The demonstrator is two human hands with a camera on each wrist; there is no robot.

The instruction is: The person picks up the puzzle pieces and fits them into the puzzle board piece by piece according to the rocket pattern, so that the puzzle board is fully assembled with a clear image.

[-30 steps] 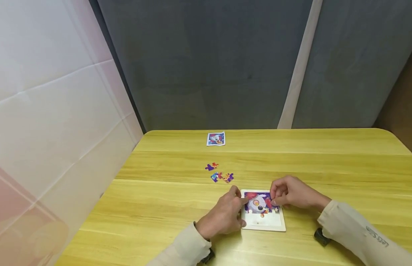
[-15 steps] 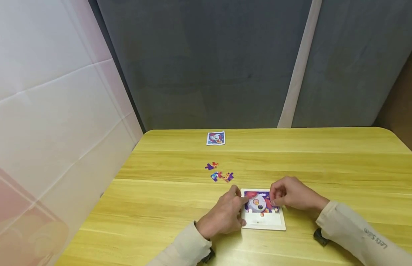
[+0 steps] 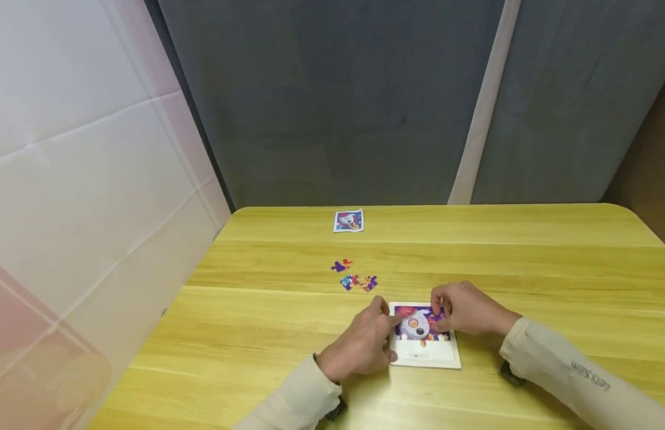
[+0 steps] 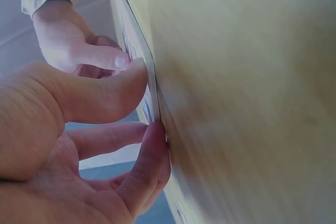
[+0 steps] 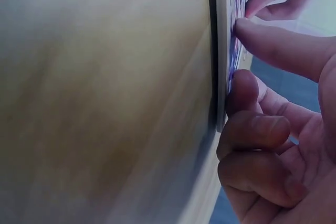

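A white puzzle tray (image 3: 426, 353) lies on the yellow wooden table (image 3: 526, 263) near its front. Its far half holds joined purple rocket pieces (image 3: 415, 322); its near half is bare. My left hand (image 3: 393, 340) pinches the tray's left edge, thumb on top and a finger against the rim (image 4: 137, 35). My right hand (image 3: 439, 319) holds the right side, thumb pressed on the joined pieces and curled fingers against the tray's edge (image 5: 220, 35). Whether it holds a loose piece is hidden.
Several loose puzzle pieces (image 3: 356, 282) lie just beyond the tray to the left, with another (image 3: 341, 265) behind them. A small picture card (image 3: 348, 220) sits near the table's far edge. A white panel (image 3: 85, 197) borders the table's left side.
My right hand has shifted slightly left over the joined pieces. The left hand and tray have stayed put.
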